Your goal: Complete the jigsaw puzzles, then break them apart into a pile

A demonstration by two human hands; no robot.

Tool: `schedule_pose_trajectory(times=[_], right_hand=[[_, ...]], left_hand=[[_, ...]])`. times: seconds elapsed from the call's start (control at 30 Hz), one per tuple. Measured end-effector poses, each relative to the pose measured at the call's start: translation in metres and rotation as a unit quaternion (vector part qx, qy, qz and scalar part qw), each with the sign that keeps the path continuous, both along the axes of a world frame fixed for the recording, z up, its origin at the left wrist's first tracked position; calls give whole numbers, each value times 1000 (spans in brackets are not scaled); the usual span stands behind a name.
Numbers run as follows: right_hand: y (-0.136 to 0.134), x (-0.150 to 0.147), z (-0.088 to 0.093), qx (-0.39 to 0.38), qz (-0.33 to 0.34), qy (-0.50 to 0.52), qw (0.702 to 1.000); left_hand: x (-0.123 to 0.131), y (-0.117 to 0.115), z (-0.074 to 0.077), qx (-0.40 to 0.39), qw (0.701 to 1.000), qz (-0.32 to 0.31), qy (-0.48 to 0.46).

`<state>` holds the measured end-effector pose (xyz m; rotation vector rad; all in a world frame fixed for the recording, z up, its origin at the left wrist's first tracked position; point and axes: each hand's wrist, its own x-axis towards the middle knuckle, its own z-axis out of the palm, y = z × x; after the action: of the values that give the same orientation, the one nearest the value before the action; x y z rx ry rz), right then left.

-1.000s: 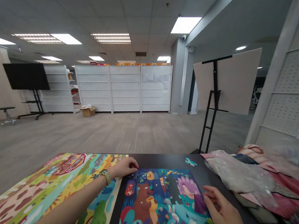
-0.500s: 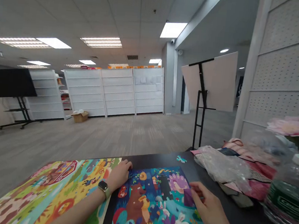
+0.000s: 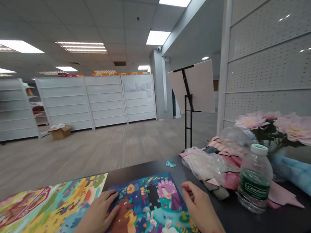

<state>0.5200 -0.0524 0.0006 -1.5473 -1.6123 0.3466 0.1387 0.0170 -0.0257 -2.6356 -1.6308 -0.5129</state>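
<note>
A jigsaw puzzle (image 3: 146, 211) with a bear, rabbits and a purple peacock lies on the dark table, with a dark gap in its upper middle. My left hand (image 3: 101, 212) rests palm down at the puzzle's left edge, fingers stretched onto it. Just off the upper right edge is my right hand (image 3: 198, 203), thumb and fingers apart and holding nothing. Close to its fingertips, a dark purple area (image 3: 175, 202) sits in line with the picture. One loose light-blue puzzle piece (image 3: 170, 164) lies beyond the puzzle's far edge.
A second colourful picture board (image 3: 45, 204) lies on the left, partly under my left forearm. To the right are plastic-wrapped pink cloths (image 3: 208, 165), a water bottle (image 3: 255, 181) and pink flowers (image 3: 289, 127). An easel board (image 3: 198, 87) stands behind the table (image 3: 225, 218).
My view has turned right, bringing more of the bottle and flowers in. My right fingers have come off the purple piece, which now lies flat in the puzzle. My left hand has shifted nearer me.
</note>
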Motion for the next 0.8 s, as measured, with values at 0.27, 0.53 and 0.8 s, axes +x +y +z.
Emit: schedule_pose_trajectory(times=[0.27, 0.53, 0.8], right_hand=[[-7, 30, 9, -101, -7, -80, 992], [-29, 1, 19, -242, 69, -127, 959], [-20, -5, 20, -258, 90, -120, 954]], left_hand=[[-7, -2, -17, -38, 999, -4, 21], [-17, -5, -20, -45, 997, -41, 43], [-14, -11, -12, -52, 996, -41, 58]])
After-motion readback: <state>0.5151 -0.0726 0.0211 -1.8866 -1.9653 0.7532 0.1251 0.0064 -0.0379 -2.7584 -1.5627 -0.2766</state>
